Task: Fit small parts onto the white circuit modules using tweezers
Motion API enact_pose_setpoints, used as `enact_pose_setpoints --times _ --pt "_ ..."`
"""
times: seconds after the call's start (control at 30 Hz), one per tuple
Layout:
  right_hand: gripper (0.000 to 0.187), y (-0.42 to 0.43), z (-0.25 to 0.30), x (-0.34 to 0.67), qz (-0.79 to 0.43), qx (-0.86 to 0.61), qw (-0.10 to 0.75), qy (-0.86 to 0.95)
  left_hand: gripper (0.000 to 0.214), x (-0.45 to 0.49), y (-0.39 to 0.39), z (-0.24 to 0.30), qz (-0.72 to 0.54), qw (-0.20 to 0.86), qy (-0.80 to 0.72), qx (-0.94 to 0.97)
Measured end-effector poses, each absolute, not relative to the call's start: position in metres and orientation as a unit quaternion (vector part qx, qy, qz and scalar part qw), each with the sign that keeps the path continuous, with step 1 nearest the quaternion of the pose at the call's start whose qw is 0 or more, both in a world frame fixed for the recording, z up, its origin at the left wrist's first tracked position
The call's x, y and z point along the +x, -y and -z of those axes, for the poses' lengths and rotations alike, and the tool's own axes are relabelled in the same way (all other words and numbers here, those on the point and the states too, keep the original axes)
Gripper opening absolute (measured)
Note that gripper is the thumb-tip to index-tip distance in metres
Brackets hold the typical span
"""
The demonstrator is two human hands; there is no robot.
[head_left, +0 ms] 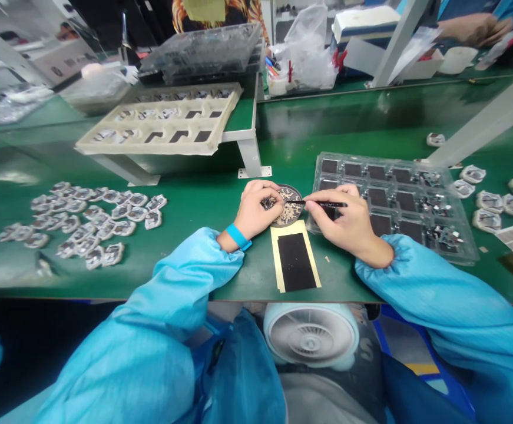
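A round dish (292,219) full of tiny dark and pale pieces sits on the green bench in front of me. My left hand (260,206), a blue band at its wrist, curls over the dish's left side with thumb and fingers closed. Whatever lies between those fingers is too small to make out. In my right hand (342,218) is a pair of black tweezers (330,204), held in a pinch, its tip pointing left over the dish. Just below the dish lies a black rectangular sheet (298,262) on yellow paper (278,259), dotted with a few specks.
To the right, a clear compartment tray (463,247) holds black pads and small parts. Many pale-edged pieces (92,215) cover the left bench; several more (489,201) lie far right. A cream tray (150,145) rests on a raised shelf. A slanting white post (486,121) stands at right.
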State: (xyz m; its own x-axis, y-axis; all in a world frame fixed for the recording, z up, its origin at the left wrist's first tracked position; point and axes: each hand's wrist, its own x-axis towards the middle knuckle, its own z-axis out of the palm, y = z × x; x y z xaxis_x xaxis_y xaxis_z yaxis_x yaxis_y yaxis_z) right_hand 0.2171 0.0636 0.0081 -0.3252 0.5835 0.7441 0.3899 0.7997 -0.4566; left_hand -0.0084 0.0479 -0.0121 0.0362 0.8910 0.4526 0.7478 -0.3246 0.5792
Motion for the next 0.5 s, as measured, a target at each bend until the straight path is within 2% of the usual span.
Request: enact_pose_setpoints --times 0.5 --pt "0.01 -0.0651 -0.0063 0.2189 -0.088 -0.276 0.49 0.822 0.011 -0.0077 -0.0488 0.0132 -0.416 0.117 -0.565 0.703"
